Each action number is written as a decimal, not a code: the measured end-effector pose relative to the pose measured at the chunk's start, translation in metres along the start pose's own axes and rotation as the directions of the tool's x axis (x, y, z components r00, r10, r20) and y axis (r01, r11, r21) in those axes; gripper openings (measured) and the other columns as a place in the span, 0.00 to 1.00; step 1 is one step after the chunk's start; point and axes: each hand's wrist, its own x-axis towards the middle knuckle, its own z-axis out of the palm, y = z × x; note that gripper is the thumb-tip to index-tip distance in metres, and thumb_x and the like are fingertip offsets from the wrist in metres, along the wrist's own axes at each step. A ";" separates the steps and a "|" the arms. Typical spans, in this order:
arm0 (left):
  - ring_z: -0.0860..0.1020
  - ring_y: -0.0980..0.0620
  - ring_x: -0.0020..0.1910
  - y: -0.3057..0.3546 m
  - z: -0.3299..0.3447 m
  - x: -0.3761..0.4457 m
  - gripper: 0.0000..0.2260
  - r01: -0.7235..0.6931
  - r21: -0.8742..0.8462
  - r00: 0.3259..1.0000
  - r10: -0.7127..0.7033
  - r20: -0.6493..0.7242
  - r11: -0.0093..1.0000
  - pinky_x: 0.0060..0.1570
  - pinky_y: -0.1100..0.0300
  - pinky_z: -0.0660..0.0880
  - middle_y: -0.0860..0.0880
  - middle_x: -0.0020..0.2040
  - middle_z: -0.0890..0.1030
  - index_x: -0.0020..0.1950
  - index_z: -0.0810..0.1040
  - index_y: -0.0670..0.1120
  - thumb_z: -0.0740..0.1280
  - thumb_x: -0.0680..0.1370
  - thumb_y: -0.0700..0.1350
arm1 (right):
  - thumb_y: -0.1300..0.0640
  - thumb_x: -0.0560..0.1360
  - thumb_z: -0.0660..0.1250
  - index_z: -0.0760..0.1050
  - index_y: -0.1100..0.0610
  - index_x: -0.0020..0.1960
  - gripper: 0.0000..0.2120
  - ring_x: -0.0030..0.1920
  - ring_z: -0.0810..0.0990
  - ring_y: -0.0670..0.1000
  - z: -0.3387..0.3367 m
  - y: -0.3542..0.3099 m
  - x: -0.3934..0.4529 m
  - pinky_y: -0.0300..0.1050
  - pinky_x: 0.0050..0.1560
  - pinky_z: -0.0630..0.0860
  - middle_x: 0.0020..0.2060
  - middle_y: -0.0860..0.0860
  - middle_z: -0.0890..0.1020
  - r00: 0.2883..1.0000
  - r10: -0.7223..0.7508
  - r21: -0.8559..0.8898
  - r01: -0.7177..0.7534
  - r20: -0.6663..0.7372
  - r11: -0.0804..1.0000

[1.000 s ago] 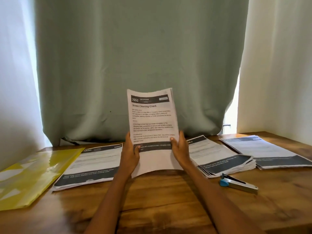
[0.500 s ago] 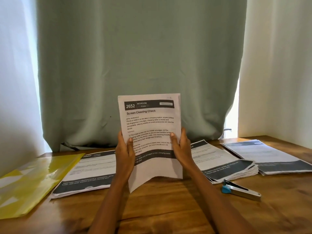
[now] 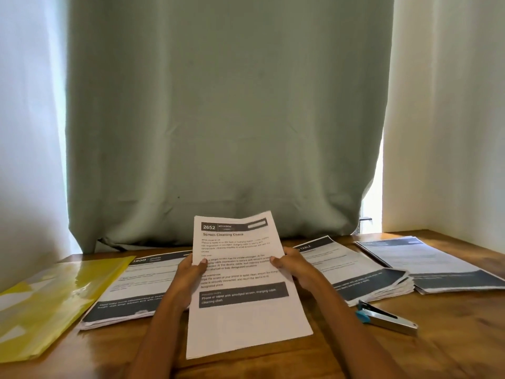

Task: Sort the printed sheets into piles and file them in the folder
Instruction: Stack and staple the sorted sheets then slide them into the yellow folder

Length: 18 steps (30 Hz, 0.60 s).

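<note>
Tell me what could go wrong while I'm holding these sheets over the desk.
The held sheets, gripped only at their sides by the left hand and right hand, could sag and fan apart. Lowering them might nudge the fanned middle pile or hit the stapler.

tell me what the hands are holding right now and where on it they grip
Both hold the printed sheets headed "Screen Cleaning Check": the left hand pinches the left edge, the right hand the right edge, about mid-height.

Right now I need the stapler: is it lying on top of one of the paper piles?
No, the stapler lies on the bare wooden table, in front of the paper pile.
</note>
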 end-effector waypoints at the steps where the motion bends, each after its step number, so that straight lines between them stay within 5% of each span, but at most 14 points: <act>1: 0.81 0.43 0.45 -0.002 -0.001 0.001 0.09 0.014 0.037 1.000 -0.013 -0.017 0.999 0.40 0.50 0.79 0.44 0.51 0.81 0.60 0.72 0.48 0.61 0.80 0.43 | 0.56 0.77 0.65 0.72 0.56 0.62 0.14 0.54 0.79 0.53 0.002 0.004 0.003 0.47 0.50 0.77 0.58 0.53 0.79 1.000 0.017 -0.044 -0.018 -0.021 0.999; 7: 0.81 0.39 0.48 -0.005 -0.003 0.000 0.11 0.103 0.020 0.993 -0.104 0.051 0.994 0.51 0.40 0.77 0.41 0.54 0.81 0.60 0.73 0.45 0.64 0.78 0.42 | 0.58 0.74 0.70 0.76 0.58 0.48 0.06 0.46 0.80 0.52 0.001 0.014 0.014 0.44 0.47 0.77 0.51 0.54 0.82 0.924 -0.110 0.044 0.135 -0.365 0.990; 10: 0.81 0.40 0.47 -0.004 -0.002 -0.003 0.10 0.022 0.000 1.000 -0.022 0.004 1.000 0.47 0.42 0.78 0.42 0.51 0.82 0.58 0.74 0.45 0.62 0.79 0.48 | 0.59 0.72 0.71 0.77 0.58 0.47 0.06 0.44 0.81 0.53 -0.003 0.014 0.013 0.43 0.41 0.78 0.49 0.53 0.82 0.943 -0.079 0.139 0.130 -0.322 0.982; 14: 0.81 0.42 0.44 -0.002 0.000 -0.005 0.10 -0.019 0.019 0.999 0.020 -0.047 1.000 0.36 0.52 0.78 0.45 0.48 0.82 0.56 0.75 0.47 0.60 0.80 0.51 | 0.59 0.71 0.72 0.77 0.58 0.50 0.09 0.46 0.82 0.54 -0.003 0.018 0.018 0.48 0.46 0.80 0.50 0.53 0.83 0.956 -0.053 0.199 0.114 -0.289 0.973; 18: 0.81 0.43 0.44 -0.001 0.001 -0.005 0.10 -0.026 0.009 0.998 0.026 -0.052 1.000 0.35 0.53 0.77 0.46 0.47 0.81 0.56 0.75 0.47 0.59 0.80 0.50 | 0.59 0.71 0.72 0.77 0.59 0.52 0.11 0.46 0.83 0.55 -0.006 0.019 0.019 0.49 0.46 0.81 0.49 0.54 0.83 0.960 -0.041 0.247 0.112 -0.278 0.962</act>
